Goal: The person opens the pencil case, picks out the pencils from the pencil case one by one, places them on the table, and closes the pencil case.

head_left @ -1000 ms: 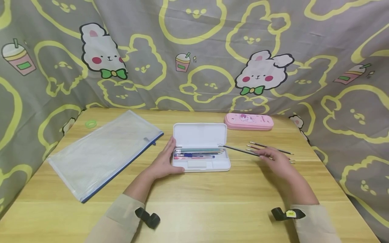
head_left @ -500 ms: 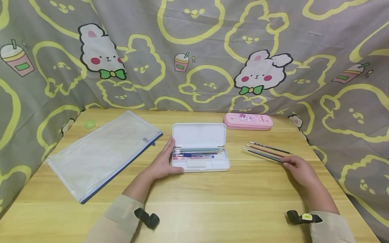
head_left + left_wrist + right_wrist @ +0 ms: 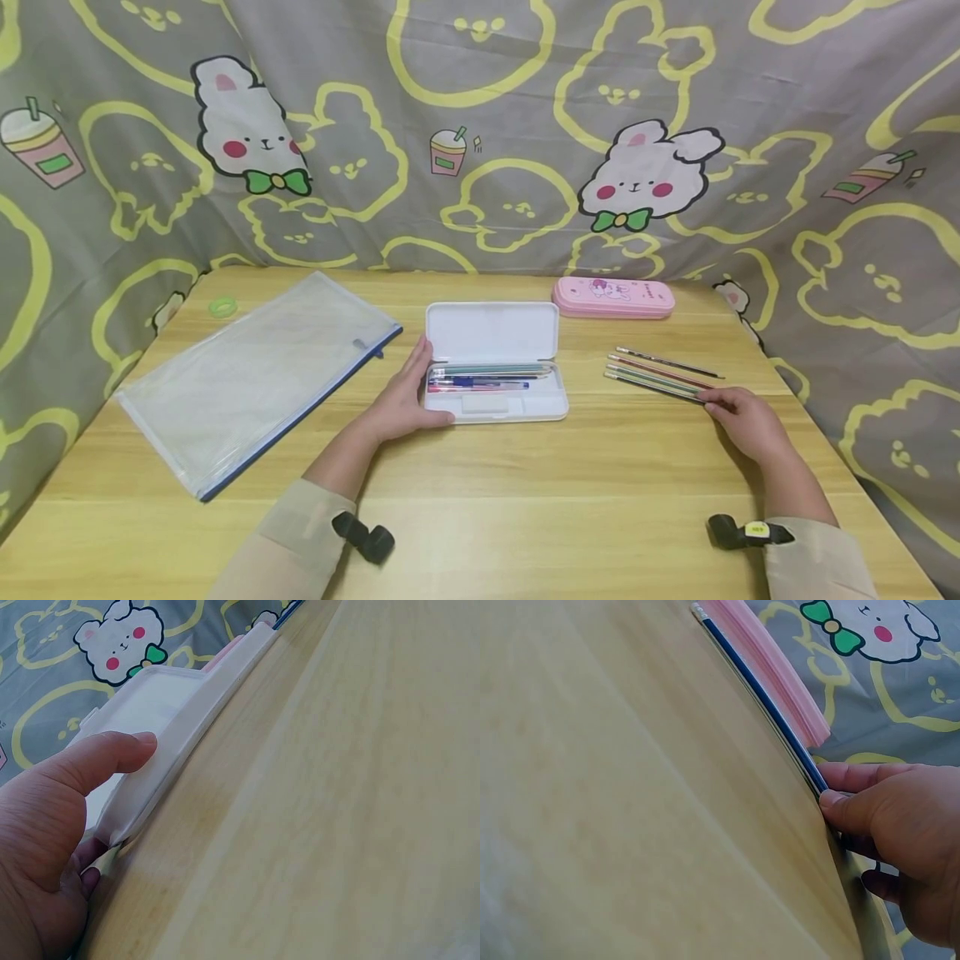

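A white pencil case (image 3: 492, 332) lies with its lid raised in the middle of the table. Pencils (image 3: 495, 369), a blue-capped pen (image 3: 468, 383) and a white eraser (image 3: 484, 405) are inside it. My left hand (image 3: 397, 407) holds the case's left end, thumb on the front edge and fingers along the side. To the right, my right hand (image 3: 752, 427) pinches the end of a dark pencil (image 3: 651, 387) between thumb and fingers. That pencil lies lowest in a row beside several others, among them a red one (image 3: 652, 368) and a black one (image 3: 667, 362).
A pink pencil box (image 3: 615, 298) with a rabbit print stands at the back right. On the left lies a clear zip pouch (image 3: 262, 383) with a blue edge. A green ring (image 3: 222, 307) sits at the back left. Patterned cloth (image 3: 517, 100) hangs behind the table.
My right hand has carried the dark pencil away from the case, rightward, and laid it alongside the other pencils. My left hand has stayed on the case.
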`<state>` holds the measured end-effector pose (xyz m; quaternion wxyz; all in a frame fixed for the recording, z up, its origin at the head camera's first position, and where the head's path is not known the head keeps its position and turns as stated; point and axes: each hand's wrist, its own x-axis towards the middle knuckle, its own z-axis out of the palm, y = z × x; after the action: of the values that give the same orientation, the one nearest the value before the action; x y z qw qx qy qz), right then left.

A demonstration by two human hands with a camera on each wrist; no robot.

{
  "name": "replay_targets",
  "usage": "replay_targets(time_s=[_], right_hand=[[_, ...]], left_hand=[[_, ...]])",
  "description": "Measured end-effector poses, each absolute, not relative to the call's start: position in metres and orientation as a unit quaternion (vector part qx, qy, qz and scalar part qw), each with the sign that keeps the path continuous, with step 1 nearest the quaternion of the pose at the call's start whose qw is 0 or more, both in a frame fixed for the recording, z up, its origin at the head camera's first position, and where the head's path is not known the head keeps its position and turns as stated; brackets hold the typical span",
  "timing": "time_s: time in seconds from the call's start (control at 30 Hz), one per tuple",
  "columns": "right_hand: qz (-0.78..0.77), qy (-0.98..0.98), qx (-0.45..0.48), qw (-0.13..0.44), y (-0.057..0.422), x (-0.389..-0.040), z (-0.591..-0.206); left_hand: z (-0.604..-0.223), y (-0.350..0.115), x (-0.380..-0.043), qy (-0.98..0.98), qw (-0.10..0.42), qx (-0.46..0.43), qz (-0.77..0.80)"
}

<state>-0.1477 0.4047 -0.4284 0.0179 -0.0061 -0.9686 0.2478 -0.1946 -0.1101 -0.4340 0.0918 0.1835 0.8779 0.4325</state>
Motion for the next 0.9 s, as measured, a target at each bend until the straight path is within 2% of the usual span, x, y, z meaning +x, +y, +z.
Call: replay_targets(time_s=[0.5, 0.77, 0.9], right_hand=[[0.268, -0.963, -0.025, 0.028, 0.401, -0.147, -0.423], [0.295, -0.953, 0.001, 0.068, 0.361, -0.160, -0.401], [0.323, -0.944, 0.021, 0.055, 0.333, -0.170, -0.396]], left_hand=[[-0.434, -0.110, -0.195, 0.879, 0.088, 0.188, 0.429], [-0.435, -0.110, -0.196, 0.880, 0.085, 0.186, 0.430], [-0.434, -0.110, -0.195, 0.878, 0.090, 0.185, 0.431]])
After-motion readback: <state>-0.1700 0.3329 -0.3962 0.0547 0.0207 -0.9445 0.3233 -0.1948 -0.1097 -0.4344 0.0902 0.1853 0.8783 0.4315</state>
